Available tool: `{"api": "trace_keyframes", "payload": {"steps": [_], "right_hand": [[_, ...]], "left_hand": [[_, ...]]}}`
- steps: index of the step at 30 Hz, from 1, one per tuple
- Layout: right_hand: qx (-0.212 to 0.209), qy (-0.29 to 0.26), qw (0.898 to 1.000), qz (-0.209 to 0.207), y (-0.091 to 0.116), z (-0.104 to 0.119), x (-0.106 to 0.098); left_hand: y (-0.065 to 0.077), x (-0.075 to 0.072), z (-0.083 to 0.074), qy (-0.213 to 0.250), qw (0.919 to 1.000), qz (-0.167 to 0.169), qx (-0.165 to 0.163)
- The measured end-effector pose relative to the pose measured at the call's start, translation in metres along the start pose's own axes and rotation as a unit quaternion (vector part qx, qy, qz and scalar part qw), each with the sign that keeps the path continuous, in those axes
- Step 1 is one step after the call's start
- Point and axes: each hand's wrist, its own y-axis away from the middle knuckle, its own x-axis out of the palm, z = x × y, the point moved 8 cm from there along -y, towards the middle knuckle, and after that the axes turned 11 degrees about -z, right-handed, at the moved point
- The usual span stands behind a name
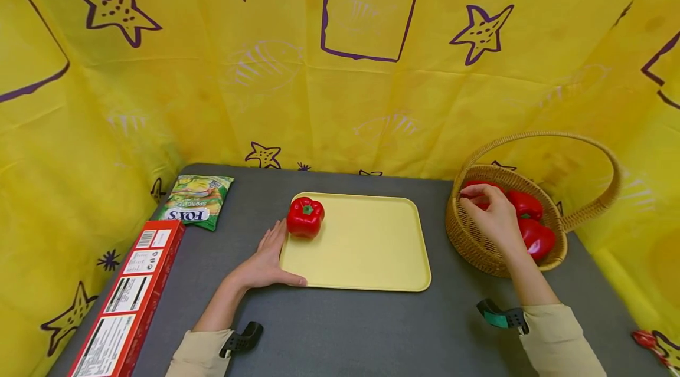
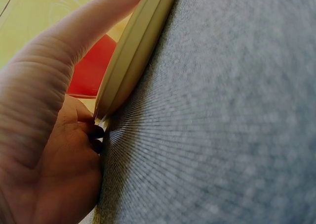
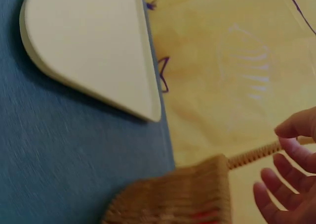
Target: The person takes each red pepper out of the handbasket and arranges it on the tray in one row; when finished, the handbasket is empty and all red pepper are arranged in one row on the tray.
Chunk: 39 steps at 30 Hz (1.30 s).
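Note:
My left hand (image 1: 265, 261) rests against the left side of the pale yellow tray (image 1: 366, 247), with straight fingers along that edge and the thumb at the near edge. On the tray's left part stands a red bell pepper (image 1: 305, 217), close to those fingertips. Over the wicker basket (image 1: 473, 250) is my right hand (image 1: 495, 219). In the right wrist view that hand's fingers (image 3: 289, 169) are loosely bent, with nothing between them. Several red bell peppers (image 1: 538, 239) lie in the basket, partly hidden by the right hand and forearm.
A green and yellow FOX'S packet (image 1: 198, 200) lies at the back left. Nearer along the left edge is a long red box (image 1: 127, 297). The basket's tall handle (image 1: 547, 134) arches above it. Yellow patterned cloth (image 1: 297, 100) hangs behind the grey table (image 1: 345, 330).

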Motion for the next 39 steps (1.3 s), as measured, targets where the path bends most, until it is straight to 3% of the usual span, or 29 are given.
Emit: {"api": "trace_keyframes", "payload": {"steps": [15, 25, 39], "right_hand": [[0.011, 0.071, 0.987, 0.143, -0.031, -0.021, -0.009], [-0.011, 0.129, 0.979, 0.155, -0.051, -0.045, -0.009], [-0.014, 0.174, 0.961, 0.215, -0.064, -0.062, 0.001]], "left_hand": [[0.000, 0.000, 0.000, 0.000, 1.0000, 0.002, -0.006], [0.000, -0.001, 0.000, 0.002, 1.0000, 0.002, -0.004], [0.000, -0.002, -0.002, 0.006, 1.0000, 0.002, 0.002]]}}
